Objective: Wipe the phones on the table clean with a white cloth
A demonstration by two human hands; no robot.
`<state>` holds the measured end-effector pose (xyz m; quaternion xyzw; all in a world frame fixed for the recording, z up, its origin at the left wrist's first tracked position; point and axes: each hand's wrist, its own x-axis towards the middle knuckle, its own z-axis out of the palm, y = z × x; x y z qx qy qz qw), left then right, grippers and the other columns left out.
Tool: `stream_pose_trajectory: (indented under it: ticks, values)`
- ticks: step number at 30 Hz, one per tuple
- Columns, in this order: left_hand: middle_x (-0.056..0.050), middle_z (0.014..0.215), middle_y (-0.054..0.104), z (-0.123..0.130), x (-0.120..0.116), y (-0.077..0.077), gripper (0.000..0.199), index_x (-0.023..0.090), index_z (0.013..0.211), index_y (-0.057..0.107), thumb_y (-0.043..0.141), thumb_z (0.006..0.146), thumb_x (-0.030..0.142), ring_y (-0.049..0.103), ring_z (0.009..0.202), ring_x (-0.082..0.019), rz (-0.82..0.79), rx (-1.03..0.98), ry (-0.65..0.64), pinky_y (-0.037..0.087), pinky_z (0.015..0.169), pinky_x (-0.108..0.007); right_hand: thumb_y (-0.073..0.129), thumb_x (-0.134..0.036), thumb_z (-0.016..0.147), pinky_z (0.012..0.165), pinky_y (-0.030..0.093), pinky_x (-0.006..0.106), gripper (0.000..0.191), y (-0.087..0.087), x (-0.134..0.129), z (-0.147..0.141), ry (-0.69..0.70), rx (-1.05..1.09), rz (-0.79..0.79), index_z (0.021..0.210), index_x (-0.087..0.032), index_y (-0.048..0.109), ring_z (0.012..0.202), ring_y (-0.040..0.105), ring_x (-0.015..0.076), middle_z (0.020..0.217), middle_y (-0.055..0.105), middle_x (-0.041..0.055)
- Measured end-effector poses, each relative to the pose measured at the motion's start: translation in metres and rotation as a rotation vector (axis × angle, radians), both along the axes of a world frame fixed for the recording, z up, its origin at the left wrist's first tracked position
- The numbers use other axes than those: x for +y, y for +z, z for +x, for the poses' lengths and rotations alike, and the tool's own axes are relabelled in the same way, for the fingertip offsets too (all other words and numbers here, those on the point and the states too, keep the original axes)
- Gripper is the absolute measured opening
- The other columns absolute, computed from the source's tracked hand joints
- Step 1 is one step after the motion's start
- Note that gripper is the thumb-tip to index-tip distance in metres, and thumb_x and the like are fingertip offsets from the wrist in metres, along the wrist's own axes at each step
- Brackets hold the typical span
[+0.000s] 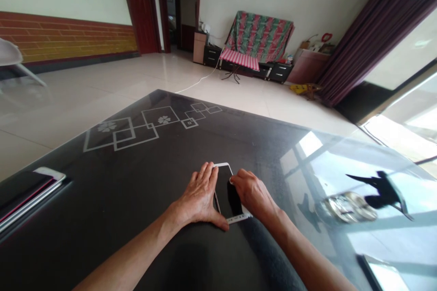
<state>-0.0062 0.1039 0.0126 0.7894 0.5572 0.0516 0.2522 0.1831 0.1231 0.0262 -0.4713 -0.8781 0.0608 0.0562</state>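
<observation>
A white-framed phone (225,186) with a dark face lies flat on the black glossy table (143,218) in front of me. My left hand (201,193) steadies it, fingers along its left edge and thumb at the lower left corner. At its right edge, my right hand (252,191) is closed in a pinch. A small pale bit shows at those fingertips, too small to name. Marks or small parts show along the phone's lower white edge.
Dark, flat devices (30,195) are stacked at the table's left edge. To the right are a shiny round dish (351,207), a black object (385,191) and a light-faced flat device (385,275). Beyond are a striped stool (239,59) and a purple curtain (372,22).
</observation>
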Motion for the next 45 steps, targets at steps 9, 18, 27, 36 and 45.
stream_pose_trajectory:
  ticks: [9, 18, 27, 36, 45]
  values:
    - [-0.020, 0.156, -0.003, -0.001, -0.001, -0.005, 0.139, 0.006, 0.149, 0.006, 0.070, 0.044, 0.071, -0.006, 0.143, -0.036, 0.043, -0.034, 0.003, 0.008, 0.115, -0.053, 0.039, -0.017, 0.094, 0.062, 0.034, 0.022, 0.031, -0.004, 0.060, -0.029, -0.058, 0.027, 0.066, 0.076, -0.017, 0.064, 0.068, 0.050, 0.0115, 0.080, 0.053, 0.0028]
    - [-0.020, 0.156, -0.007, -0.002, -0.007, -0.017, 0.153, 0.007, 0.149, -0.002, 0.070, 0.035, 0.078, -0.010, 0.143, -0.037, 0.052, -0.025, 0.069, 0.005, 0.114, -0.057, 0.040, -0.012, 0.092, 0.069, 0.039, 0.020, 0.025, -0.007, 0.011, -0.002, -0.016, 0.096, 0.043, 0.093, -0.019, 0.064, 0.073, 0.053, 0.0111, 0.085, 0.052, 0.0016]
    - [-0.019, 0.157, -0.002, -0.002, -0.007, -0.018, 0.143, 0.009, 0.149, -0.004, 0.072, 0.044, 0.070, -0.006, 0.143, -0.037, 0.059, -0.037, 0.073, 0.007, 0.114, -0.058, 0.037, -0.012, 0.094, 0.071, 0.038, 0.022, 0.029, -0.014, 0.035, -0.020, -0.048, 0.114, 0.058, 0.087, -0.018, 0.065, 0.076, 0.052, 0.0133, 0.085, 0.053, 0.0038]
    - [-0.020, 0.156, 0.001, -0.004, -0.007, -0.023, 0.146, 0.008, 0.149, -0.003, 0.074, 0.041, 0.069, -0.003, 0.144, -0.035, 0.085, -0.075, 0.097, 0.009, 0.115, -0.057, 0.044, -0.012, 0.091, 0.073, 0.038, 0.021, 0.023, -0.009, -0.001, -0.027, 0.081, 0.102, 0.008, 0.089, -0.021, 0.065, 0.077, 0.050, 0.0132, 0.087, 0.055, 0.0023]
    - [-0.020, 0.156, 0.003, -0.008, -0.005, -0.017, 0.143, 0.006, 0.149, -0.003, 0.074, 0.044, 0.066, -0.001, 0.144, -0.034, 0.060, -0.090, 0.091, 0.009, 0.116, -0.055, 0.036, -0.013, 0.095, 0.076, 0.037, 0.024, 0.032, -0.008, 0.037, -0.043, -0.037, 0.092, 0.053, 0.091, -0.018, 0.067, 0.079, 0.050, 0.0149, 0.089, 0.055, 0.0056]
